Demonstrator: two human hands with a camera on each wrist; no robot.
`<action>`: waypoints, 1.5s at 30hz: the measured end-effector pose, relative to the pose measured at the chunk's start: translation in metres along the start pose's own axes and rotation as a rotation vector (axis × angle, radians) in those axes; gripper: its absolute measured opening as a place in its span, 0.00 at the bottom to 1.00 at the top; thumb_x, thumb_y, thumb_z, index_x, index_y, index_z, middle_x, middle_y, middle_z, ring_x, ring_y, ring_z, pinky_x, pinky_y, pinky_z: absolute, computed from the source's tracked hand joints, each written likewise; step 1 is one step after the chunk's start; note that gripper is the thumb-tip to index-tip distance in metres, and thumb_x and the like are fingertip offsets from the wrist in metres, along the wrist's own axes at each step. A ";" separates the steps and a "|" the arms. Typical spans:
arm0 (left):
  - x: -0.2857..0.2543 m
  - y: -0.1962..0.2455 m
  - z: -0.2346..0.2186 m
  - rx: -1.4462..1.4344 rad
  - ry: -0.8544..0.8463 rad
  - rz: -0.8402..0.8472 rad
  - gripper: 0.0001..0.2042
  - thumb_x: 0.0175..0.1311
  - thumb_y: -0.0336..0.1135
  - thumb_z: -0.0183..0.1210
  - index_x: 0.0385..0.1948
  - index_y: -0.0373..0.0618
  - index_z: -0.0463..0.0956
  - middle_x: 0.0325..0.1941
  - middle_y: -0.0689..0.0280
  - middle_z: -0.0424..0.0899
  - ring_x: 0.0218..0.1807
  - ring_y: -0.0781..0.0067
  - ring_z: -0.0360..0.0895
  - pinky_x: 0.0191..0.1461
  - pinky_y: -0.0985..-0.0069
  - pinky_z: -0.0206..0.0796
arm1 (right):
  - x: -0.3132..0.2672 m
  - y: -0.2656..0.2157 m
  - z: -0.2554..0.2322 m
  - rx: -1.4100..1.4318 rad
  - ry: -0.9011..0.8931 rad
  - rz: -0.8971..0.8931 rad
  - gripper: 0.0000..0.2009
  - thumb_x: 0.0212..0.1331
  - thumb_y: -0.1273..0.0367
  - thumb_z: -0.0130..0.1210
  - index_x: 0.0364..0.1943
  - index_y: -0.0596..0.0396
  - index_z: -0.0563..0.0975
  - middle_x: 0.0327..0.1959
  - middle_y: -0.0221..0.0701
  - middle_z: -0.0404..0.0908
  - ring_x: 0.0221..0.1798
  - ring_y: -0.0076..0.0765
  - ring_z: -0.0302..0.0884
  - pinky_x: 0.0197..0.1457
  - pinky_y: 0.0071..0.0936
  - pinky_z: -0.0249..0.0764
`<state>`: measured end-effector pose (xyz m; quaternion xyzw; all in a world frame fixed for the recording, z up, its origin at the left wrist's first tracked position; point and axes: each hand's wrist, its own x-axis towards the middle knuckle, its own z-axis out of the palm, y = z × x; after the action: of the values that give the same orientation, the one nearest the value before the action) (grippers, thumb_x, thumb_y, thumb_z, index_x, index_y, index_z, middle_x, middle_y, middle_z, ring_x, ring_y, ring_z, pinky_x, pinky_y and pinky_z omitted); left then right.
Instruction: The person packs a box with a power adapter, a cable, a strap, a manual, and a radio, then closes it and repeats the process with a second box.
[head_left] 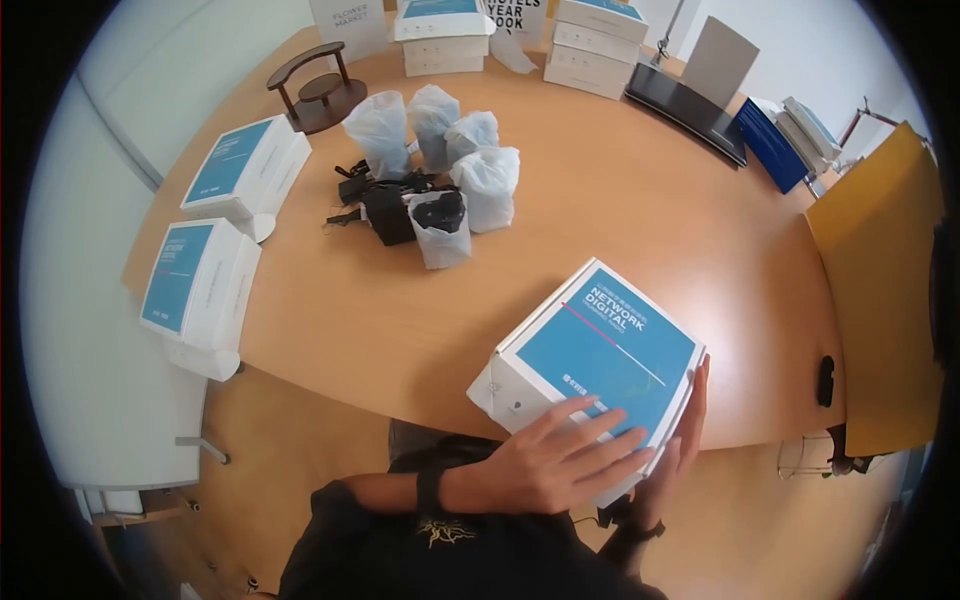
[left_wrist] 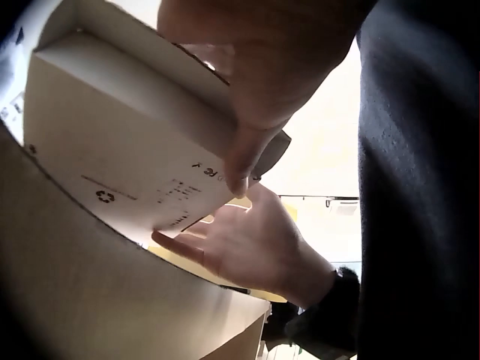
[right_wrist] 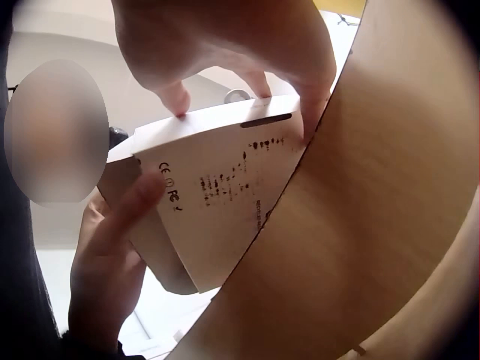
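A white box with a blue lid marked NETWORK DIGITAL (head_left: 610, 340) is held tilted at the table's near edge. My left hand (head_left: 555, 455) lies across the lid with fingers spread; in the right wrist view the left hand's thumb (right_wrist: 139, 199) presses the printed white face. Along the box's right side is my right hand (head_left: 685, 430). The left wrist view shows the right hand (left_wrist: 255, 240) with extended fingers against the printed face (left_wrist: 112, 157). Fingertips of the right hand (right_wrist: 232, 45) touch the box's white edge in the right wrist view.
Two similar boxes (head_left: 235, 165) (head_left: 195, 280) stand at the left. Wrapped items (head_left: 485, 190) and black adapters (head_left: 390, 210) sit mid-table. Behind are a wooden stand (head_left: 325, 100), stacked boxes (head_left: 595, 45) and a black laptop (head_left: 685, 110). A yellow panel (head_left: 880, 290) borders the right.
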<state>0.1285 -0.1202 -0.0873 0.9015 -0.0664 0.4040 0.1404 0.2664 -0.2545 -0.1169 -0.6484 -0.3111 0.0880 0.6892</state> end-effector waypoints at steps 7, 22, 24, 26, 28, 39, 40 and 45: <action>-0.001 0.014 -0.010 -0.082 -0.081 -0.003 0.15 0.62 0.34 0.60 0.49 0.45 0.86 0.53 0.64 0.88 0.53 0.65 0.85 0.63 0.63 0.75 | 0.000 0.012 -0.007 0.008 0.026 0.048 0.39 0.73 0.49 0.47 0.78 0.64 0.58 0.84 0.47 0.48 0.85 0.49 0.48 0.83 0.48 0.48; 0.054 0.034 -0.025 0.005 0.196 -0.045 0.11 0.64 0.35 0.60 0.45 0.53 0.86 0.50 0.73 0.87 0.59 0.73 0.82 0.68 0.55 0.66 | 0.012 -0.034 -0.006 0.025 -0.077 0.222 0.37 0.62 0.62 0.62 0.73 0.63 0.62 0.70 0.44 0.69 0.67 0.40 0.72 0.70 0.37 0.69; 0.060 0.034 -0.025 -0.022 0.205 -0.048 0.12 0.65 0.36 0.61 0.48 0.56 0.85 0.51 0.75 0.87 0.62 0.73 0.80 0.71 0.53 0.63 | 0.014 -0.033 -0.013 -0.083 -0.070 0.246 0.34 0.61 0.67 0.63 0.71 0.63 0.64 0.66 0.43 0.72 0.62 0.38 0.75 0.66 0.35 0.71; 0.062 0.036 -0.023 -0.035 0.272 -0.039 0.13 0.65 0.37 0.61 0.50 0.56 0.85 0.51 0.74 0.87 0.62 0.72 0.80 0.71 0.54 0.63 | 0.019 -0.030 -0.023 -0.187 -0.056 0.265 0.31 0.60 0.71 0.64 0.68 0.63 0.67 0.62 0.42 0.75 0.58 0.36 0.77 0.62 0.32 0.74; 0.059 0.030 -0.019 -0.049 0.338 -0.023 0.14 0.65 0.37 0.62 0.52 0.56 0.84 0.51 0.74 0.87 0.61 0.70 0.80 0.70 0.54 0.64 | 0.024 -0.026 -0.035 -0.289 -0.035 0.280 0.29 0.59 0.76 0.65 0.65 0.63 0.69 0.58 0.41 0.78 0.54 0.34 0.80 0.57 0.29 0.76; -0.037 -0.032 -0.036 0.116 -0.118 -0.286 0.21 0.64 0.44 0.67 0.57 0.47 0.81 0.63 0.62 0.80 0.66 0.55 0.74 0.69 0.52 0.67 | 0.114 -0.006 -0.085 -0.414 -0.073 0.006 0.18 0.79 0.62 0.51 0.54 0.67 0.78 0.43 0.27 0.80 0.49 0.21 0.73 0.55 0.25 0.74; -0.043 -0.036 -0.038 0.118 -0.112 -0.283 0.21 0.64 0.44 0.67 0.57 0.47 0.81 0.63 0.62 0.80 0.66 0.55 0.74 0.69 0.52 0.67 | 0.125 -0.006 -0.085 -0.415 -0.072 0.000 0.18 0.79 0.62 0.51 0.54 0.67 0.78 0.43 0.27 0.80 0.49 0.21 0.73 0.55 0.25 0.74; -0.064 -0.039 -0.032 0.074 -0.113 -0.318 0.21 0.59 0.41 0.70 0.55 0.47 0.83 0.61 0.64 0.81 0.65 0.53 0.75 0.67 0.59 0.69 | 0.171 0.014 -0.089 -0.441 -0.192 0.127 0.23 0.80 0.57 0.48 0.57 0.69 0.79 0.45 0.32 0.84 0.49 0.25 0.77 0.57 0.29 0.76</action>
<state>0.0721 -0.0729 -0.1221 0.9264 0.0844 0.3276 0.1653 0.4539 -0.2377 -0.0730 -0.7901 -0.3456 0.1221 0.4913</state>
